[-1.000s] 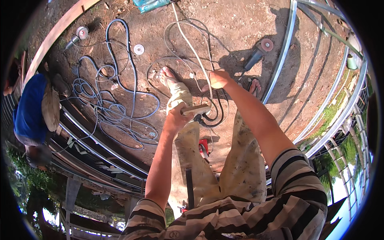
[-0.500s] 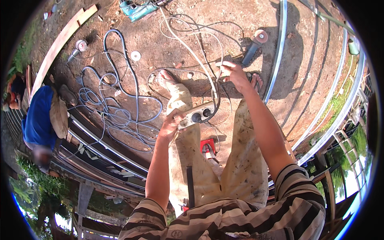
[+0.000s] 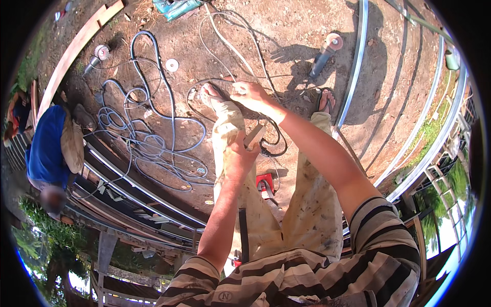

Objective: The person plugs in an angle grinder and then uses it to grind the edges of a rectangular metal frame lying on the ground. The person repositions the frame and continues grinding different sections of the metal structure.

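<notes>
My left hand (image 3: 240, 159) is wrapped round a white power strip (image 3: 254, 136), which is now turned edge-on in front of my trousers, so its sockets are hidden. A black plug cord (image 3: 276, 152) loops out beside the strip. Over my left foot, my right hand (image 3: 254, 97) is closed, with thumb and fingers pinched at a thin pale cord (image 3: 225, 68). That cord runs up toward the top of the view; the exact grip is partly hidden by the fingers.
An angle grinder (image 3: 325, 56) lies ahead on the right, another tool with a toothed disc (image 3: 102, 52) on the left. A coiled blue hose (image 3: 174, 110) spreads over the dirt. Long metal bars (image 3: 355, 66) lie right. A person in blue (image 3: 48, 146) crouches left. Something red (image 3: 265, 184) lies between my legs.
My right hand has swept left with the cord, from near the grinder to above my left foot. My left hand has moved slightly right and tilted the power strip, turning its socket face from view.
</notes>
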Motion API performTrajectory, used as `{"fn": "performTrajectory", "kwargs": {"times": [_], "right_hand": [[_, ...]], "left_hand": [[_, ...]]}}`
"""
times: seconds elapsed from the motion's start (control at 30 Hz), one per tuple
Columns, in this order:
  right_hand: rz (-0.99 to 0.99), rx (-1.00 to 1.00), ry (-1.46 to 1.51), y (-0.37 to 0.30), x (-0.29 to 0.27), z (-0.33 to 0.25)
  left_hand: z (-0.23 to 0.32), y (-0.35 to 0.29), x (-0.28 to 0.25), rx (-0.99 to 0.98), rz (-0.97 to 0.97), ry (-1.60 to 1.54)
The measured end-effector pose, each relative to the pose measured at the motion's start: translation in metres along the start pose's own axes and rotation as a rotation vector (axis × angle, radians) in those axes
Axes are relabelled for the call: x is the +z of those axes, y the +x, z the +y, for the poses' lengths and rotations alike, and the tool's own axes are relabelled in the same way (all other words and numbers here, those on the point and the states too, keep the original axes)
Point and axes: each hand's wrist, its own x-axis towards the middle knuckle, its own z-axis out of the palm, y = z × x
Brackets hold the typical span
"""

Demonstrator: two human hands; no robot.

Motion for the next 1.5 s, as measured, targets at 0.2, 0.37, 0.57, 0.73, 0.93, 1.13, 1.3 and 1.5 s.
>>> {"fn": "performTrajectory", "kwargs": {"times": [0.2, 0.37, 0.57, 0.73, 0.93, 1.13, 1.3, 1.5], "right_hand": [[-0.224, 0.44, 0.027, 0.006, 0.053, 0.009], [-0.097, -0.041, 0.906, -0.025, -0.065, -0.129], [0.559, 0.105, 0.885, -0.081, -0.196, -0.071], [0.06, 0.598, 0.055, -0.148, -0.075, 0.186], [0.095, 0.498, -0.222, -0.162, -0.009, 0.317], [0.783, 0.779, -0.005, -0.031, -0.119, 0.358], [0.58, 0.802, 0.222, 0.041, -0.154, 0.344], [0.673, 0.754, 1.138, -0.007, -0.195, 0.268]], "left_hand": [[0.039, -0.008, 0.007, 0.005, -0.124, -0.03], [-0.031, 0.011, 0.026, -0.128, -0.024, -0.171], [-0.128, 0.036, -0.032, -0.527, 0.15, -0.413], [-0.159, 0.052, -0.071, -0.353, 0.635, -0.174], [-0.182, 0.104, -0.067, -0.271, 0.776, 0.252], [-0.165, 0.182, -0.053, -0.307, 0.725, 0.236], [-0.205, 0.194, -0.052, -0.264, 0.514, 0.354], [-0.133, 0.162, 0.007, -0.112, 0.532, 0.141]]}}
